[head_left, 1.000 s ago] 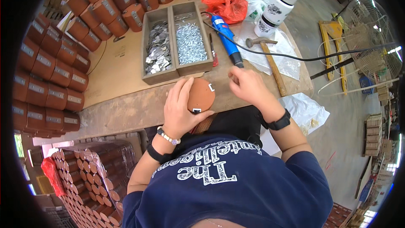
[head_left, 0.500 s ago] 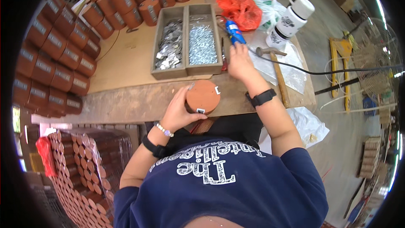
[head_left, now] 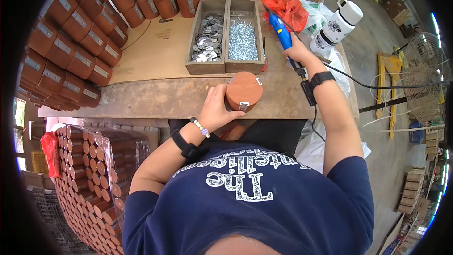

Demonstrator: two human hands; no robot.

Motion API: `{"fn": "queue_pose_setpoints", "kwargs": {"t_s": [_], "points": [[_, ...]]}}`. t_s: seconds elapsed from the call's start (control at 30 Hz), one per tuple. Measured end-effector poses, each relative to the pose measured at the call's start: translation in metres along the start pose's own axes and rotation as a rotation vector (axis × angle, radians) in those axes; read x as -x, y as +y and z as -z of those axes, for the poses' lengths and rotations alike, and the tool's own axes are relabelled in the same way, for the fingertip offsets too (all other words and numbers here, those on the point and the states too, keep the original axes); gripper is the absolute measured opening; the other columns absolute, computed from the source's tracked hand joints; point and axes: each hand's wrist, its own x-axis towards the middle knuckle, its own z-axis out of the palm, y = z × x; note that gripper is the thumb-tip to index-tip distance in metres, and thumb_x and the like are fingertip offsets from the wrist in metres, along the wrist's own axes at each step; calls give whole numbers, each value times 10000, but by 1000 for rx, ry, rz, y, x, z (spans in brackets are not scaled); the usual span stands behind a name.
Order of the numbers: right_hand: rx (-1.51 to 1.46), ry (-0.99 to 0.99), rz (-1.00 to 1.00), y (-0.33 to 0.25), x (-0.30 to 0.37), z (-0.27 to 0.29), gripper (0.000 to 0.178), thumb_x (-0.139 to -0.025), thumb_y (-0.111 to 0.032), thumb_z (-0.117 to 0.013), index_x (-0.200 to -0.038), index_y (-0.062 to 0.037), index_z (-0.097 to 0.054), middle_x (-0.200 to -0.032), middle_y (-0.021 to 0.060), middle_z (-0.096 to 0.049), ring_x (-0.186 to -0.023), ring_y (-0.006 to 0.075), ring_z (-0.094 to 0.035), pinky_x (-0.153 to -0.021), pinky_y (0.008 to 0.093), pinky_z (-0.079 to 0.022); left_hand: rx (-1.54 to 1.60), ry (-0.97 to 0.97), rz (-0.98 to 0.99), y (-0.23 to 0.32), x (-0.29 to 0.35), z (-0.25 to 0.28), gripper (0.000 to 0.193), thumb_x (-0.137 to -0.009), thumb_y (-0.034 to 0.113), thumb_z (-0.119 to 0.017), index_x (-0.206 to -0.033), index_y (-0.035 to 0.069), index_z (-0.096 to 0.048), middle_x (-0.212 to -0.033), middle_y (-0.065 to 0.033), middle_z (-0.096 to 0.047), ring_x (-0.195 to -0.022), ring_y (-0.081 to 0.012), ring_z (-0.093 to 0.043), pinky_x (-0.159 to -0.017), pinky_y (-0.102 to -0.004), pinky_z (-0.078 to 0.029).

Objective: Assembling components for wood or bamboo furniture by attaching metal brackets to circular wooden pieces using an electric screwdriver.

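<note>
A reddish-brown cylinder (head_left: 244,89) stands near the table's front edge, with small metal clips on its rim. My left hand (head_left: 216,109) is wrapped round its left side, the thumb at the front beside a clip. My right hand (head_left: 300,51) grips a blue corded electric screwdriver (head_left: 280,30), held aslant with its narrow end toward the red plastic bag and its cord end toward me. Beyond the cylinder, a two-part wooden box (head_left: 205,68) holds flat metal pieces (head_left: 207,38) on the left and silvery screws (head_left: 243,41) on the right.
Stacked brown cylinders (head_left: 71,56) with metal strips line the table's left and back. A red plastic bag (head_left: 292,12) and a white bottle (head_left: 339,21) stand at the back right. Wrapped cylinders (head_left: 89,174) fill the lower left. A black cord (head_left: 377,86) runs rightward past a fan (head_left: 427,66).
My right hand has taken hold of the electric screwdriver and lifted it from the table. My left hand stays on the cylinder. The whole view has shifted slightly.
</note>
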Motion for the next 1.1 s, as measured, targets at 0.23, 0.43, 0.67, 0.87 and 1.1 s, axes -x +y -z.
{"fn": "queue_pose_setpoints", "kwargs": {"t_s": [0.23, 0.43, 0.67, 0.87, 1.1], "points": [[-1057, 227, 260, -52, 78, 68, 696, -533, 48, -622, -1170, -2, -345, -879, 84, -488, -759, 178, -508, -690, 308, -442, 206, -249, -155, 10, -18, 66, 940, -540, 322, -778, -1263, 17, -261, -1169, -175, -388, -1102, -274, -381, -908, -351, -342], [-1585, 349, 311, -44, 123, 55, 567, -598, 25, -550, -1125, -21, -349, -755, 82, -494, -685, 217, -528, -629, 385, -465, 293, -153, -191, 22, -87, 86, 404, -722, 193, -657, -1050, 8, -513, -873, -91, -579, -791, -137, -542, -705, -253, -445], [-1787, 271, -36, -2, 125, -1, 437, -677, -70, -551, -1072, -51, -365, -699, 88, -509, -615, 217, -532, -575, 392, -462, -284, -234, -273, 19, -140, 49, 185, -685, 167, -609, -839, 65, -619, -745, -128, -612, -710, -263, -590, -642, -332, -453], [-1767, 199, -196, 18, 109, -38, 379, -684, -113, -579, -1013, -50, -404, -669, 78, -503, -591, 201, -527, -543, 366, -462, -774, -310, -239, 9, -146, 26, 211, -652, 244, -641, -841, 153, -622, -734, -77, -614, -762, -249, -580, -680, -373, -403], [-1741, 259, -253, 27, 101, -51, 297, -690, -129, -591, -928, -47, -432, -665, 74, -503, -585, 199, -521, -543, 350, -465, -756, -465, -161, 17, -159, 26, 151, -646, 257, -645, -739, 151, -588, -715, -22, -608, -787, -209, -572, -701, -351, -346]]}}
